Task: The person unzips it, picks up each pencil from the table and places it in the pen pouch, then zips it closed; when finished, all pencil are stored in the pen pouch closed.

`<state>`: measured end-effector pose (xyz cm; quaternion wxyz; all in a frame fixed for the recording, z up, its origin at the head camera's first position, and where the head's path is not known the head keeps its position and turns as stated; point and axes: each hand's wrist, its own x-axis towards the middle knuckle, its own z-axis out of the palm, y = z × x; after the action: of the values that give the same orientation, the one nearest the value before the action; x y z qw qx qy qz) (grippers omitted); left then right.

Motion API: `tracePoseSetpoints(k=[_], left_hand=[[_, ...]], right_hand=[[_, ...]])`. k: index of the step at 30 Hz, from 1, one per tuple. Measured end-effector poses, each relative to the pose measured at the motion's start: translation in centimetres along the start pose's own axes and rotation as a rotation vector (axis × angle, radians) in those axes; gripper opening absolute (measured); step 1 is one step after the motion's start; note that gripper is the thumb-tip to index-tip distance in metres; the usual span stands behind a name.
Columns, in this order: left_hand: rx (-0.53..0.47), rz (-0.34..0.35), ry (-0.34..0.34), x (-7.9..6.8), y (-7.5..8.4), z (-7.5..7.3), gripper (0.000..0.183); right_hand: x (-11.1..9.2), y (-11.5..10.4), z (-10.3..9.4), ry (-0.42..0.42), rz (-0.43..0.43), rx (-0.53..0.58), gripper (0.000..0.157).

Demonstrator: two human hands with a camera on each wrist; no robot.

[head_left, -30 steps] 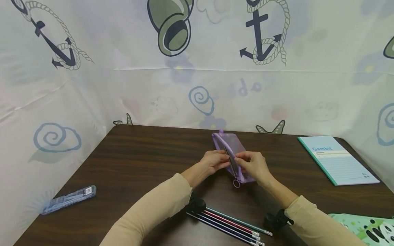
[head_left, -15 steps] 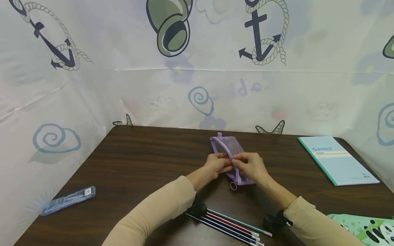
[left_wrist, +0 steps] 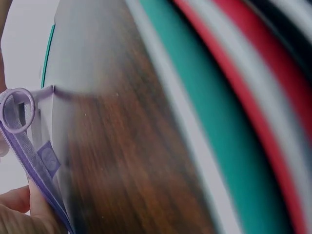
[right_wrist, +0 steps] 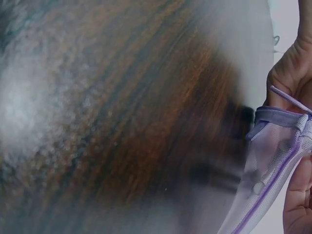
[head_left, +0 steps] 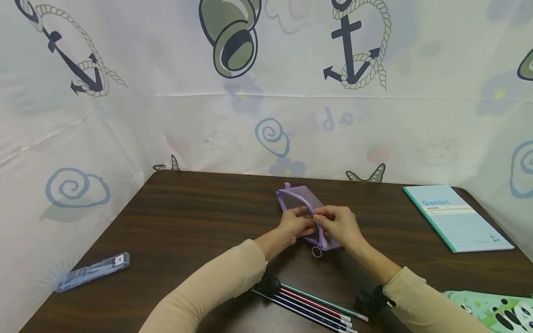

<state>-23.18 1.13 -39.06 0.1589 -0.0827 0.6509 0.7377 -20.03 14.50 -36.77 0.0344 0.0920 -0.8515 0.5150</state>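
Note:
A purple see-through mesh zipper pouch lies tilted between the two hands near the middle of the table. At its near end hangs a round zipper pull ring. My left hand holds the pouch's left side at the zipper opening, with its fingertips partly hidden. On the other side, my right hand pinches the zipper edge between thumb and fingers. Close up, the left wrist view shows the pull ring and purple zipper, and the right wrist view shows the mesh side.
Several pencils lie in front of the forearms. A translucent blue case is by the left edge. At the right are a Gambit notebook and a green panda-print item, partly out of view. A printed curtain stands behind the table.
The pouch's far end has swung left and slightly nearer. The left hand has moved slightly right and nearer, while the right hand keeps its hold on the zipper edge.

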Motion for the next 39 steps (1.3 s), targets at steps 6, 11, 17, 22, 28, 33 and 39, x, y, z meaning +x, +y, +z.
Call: tracePoseSetpoints(k=[6, 11, 17, 22, 28, 33, 39], left_hand=[[-0.011, 0.003, 0.017, 0.3, -0.3, -0.1, 0.06], [-0.007, -0.001, -0.012, 0.4, -0.5, -0.2, 0.061], [0.019, 0.004, -0.13, -0.3, 0.3, -1.4, 0.048], [0.209, -0.095, -0.467, -1.7, 1.3, -4.0, 0.028], [0.497, -0.15, -0.893, -3.4, 1.4, -5.6, 0.026], [0.647, -0.042, -1.023, -4.4, 0.4, -4.6, 0.025], [0.794, 0.091, -1.081, -5.5, 0.1, -3.5, 0.021]], right_hand=[[-0.1, 0.0, 0.1, 0.001, 0.022, 0.013, 0.017], [-0.3, 0.2, -0.1, 0.0, 0.02, 0.017, 0.018], [0.0, 0.5, -0.7, 0.042, 0.022, 0.013, 0.019], [0.3, 0.8, -1.1, 0.044, 0.026, 0.018, 0.019], [0.7, 0.9, -1.7, 0.05, 0.019, 0.015, 0.02], [0.6, 1.1, -1.6, 0.045, 0.035, 0.019, 0.02], [0.4, 1.2, -1.6, 0.041, 0.045, 0.019, 0.021]])
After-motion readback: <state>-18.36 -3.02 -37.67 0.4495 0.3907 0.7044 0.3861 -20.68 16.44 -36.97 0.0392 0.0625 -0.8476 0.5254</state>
